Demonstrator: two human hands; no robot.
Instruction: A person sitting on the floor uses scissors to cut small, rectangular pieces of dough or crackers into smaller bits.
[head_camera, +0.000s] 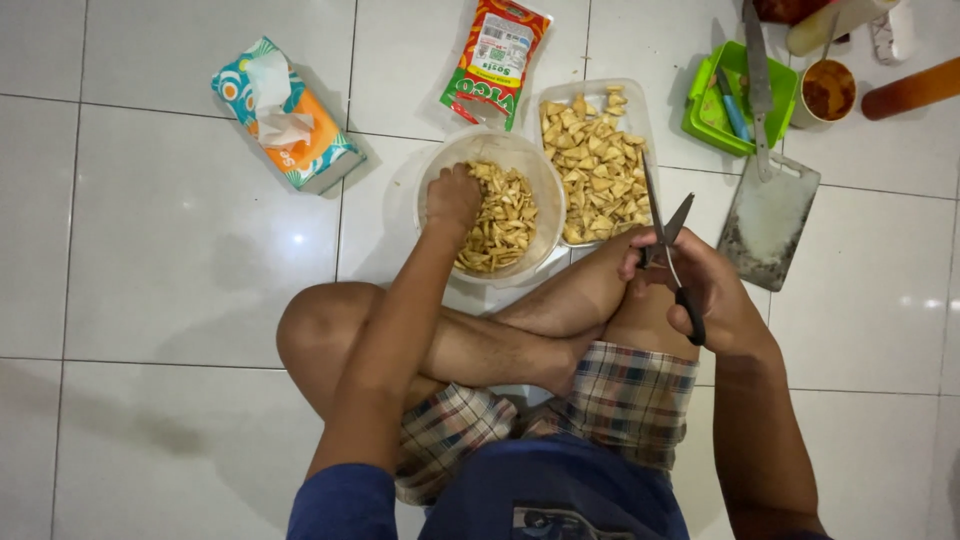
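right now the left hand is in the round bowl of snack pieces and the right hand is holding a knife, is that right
Not quite. The head view shows the right hand holding scissors with the blades open, not a knife. The rest stands: the left hand is in the round bowl of snack pieces.

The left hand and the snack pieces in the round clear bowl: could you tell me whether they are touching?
Touching. The head view shows the left hand reaching down inside the round clear bowl, its fingers buried among the snack pieces.
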